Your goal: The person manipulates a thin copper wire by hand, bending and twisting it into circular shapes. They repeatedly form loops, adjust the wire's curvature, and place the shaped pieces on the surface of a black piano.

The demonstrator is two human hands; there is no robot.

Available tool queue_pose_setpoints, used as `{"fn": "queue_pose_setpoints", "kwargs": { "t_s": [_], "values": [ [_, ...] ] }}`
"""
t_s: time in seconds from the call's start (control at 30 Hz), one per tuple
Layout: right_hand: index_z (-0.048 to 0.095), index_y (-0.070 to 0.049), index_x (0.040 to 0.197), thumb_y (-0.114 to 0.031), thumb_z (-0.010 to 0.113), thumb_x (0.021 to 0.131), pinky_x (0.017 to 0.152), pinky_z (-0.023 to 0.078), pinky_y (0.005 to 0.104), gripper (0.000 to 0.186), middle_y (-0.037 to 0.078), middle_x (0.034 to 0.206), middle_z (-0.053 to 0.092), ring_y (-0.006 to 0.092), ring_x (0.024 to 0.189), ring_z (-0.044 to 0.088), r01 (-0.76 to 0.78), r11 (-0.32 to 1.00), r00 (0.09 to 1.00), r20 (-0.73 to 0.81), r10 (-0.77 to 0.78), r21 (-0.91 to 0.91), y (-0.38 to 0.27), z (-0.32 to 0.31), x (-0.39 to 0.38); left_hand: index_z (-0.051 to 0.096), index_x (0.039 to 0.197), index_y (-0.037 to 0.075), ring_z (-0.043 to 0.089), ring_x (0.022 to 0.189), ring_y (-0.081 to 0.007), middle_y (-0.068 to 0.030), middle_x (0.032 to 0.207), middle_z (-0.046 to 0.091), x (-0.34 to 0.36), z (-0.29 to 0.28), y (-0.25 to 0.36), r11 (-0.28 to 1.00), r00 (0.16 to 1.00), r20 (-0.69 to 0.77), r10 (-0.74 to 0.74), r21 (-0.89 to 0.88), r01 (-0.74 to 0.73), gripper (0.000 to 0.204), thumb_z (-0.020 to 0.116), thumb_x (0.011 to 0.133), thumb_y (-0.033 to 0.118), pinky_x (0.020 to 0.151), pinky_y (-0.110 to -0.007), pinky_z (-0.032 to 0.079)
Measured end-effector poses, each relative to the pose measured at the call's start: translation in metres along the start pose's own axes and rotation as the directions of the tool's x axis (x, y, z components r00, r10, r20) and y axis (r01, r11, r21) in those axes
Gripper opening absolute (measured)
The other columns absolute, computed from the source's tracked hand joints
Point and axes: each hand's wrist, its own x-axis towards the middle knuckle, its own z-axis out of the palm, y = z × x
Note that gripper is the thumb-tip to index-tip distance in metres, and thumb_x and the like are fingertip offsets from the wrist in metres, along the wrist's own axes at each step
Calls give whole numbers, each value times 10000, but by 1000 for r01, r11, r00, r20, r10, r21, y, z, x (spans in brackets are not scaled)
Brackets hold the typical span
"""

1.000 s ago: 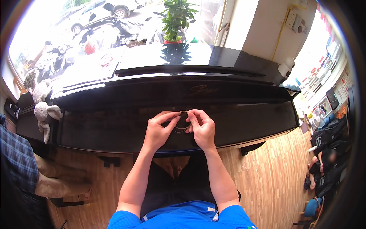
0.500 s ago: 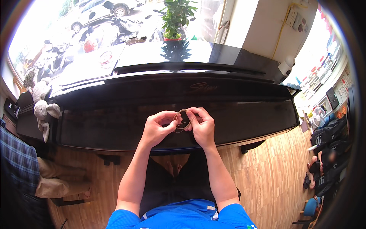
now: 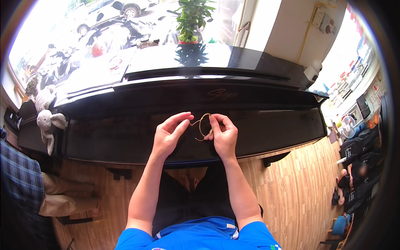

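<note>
A thin tan cord [image 3: 200,126] hangs in a loose loop in front of me, over the closed lid of a black piano [image 3: 125,139]. My right hand [image 3: 225,134] pinches the loop's right side between thumb and fingers. To its left, my left hand [image 3: 167,134] holds a strand of the cord at the tips of thumb and fingers. One free end of the cord sticks out low, between the two hands. Both hands are raised above my lap, apart from each other.
A potted plant [image 3: 192,21] and papers [image 3: 102,68] stand on the piano top, by a window. Grey plush toys [image 3: 48,119] sit at its left end, a white camera-like device [image 3: 312,71] at its right. A person in a plaid shirt [image 3: 21,175] is at left; black bags [image 3: 362,154] lie right.
My left hand has moved slightly left, away from the right, drawing out a strand. The cord has gone from a rounder coil to a looser loop with a free end showing.
</note>
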Motion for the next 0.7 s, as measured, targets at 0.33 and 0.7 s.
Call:
{"fn": "queue_pose_setpoints", "kwargs": {
  "t_s": [0.33, 0.7],
  "values": [
    [652, 26, 1005, -121, 654, 962, 495, 508, 221, 154, 48, 807, 667, 78, 545, 604, 43, 998, 997, -57, -45, -38, 3, 0, -1, 721, 1047, -40, 692, 937, -164, -87, 1013, 681, -6, 2, -8, 991, 997, 27, 68, 111, -71, 206, 754, 853, 22, 804, -246, 578],
    [667, 19, 1005, -89, 650, 955, 525, 518, 231, 119, 71, 902, 676, 134, 603, 678, 143, 979, 989, -10, -146, -142, 2, 5, -2, 551, 1312, -48, 704, 1008, -206, -153, 1048, 722, 0, 1, -3, 998, 998, 27, -60, 31, 59, 423, 675, 910, -4, 921, -297, 552]
  ]
}}
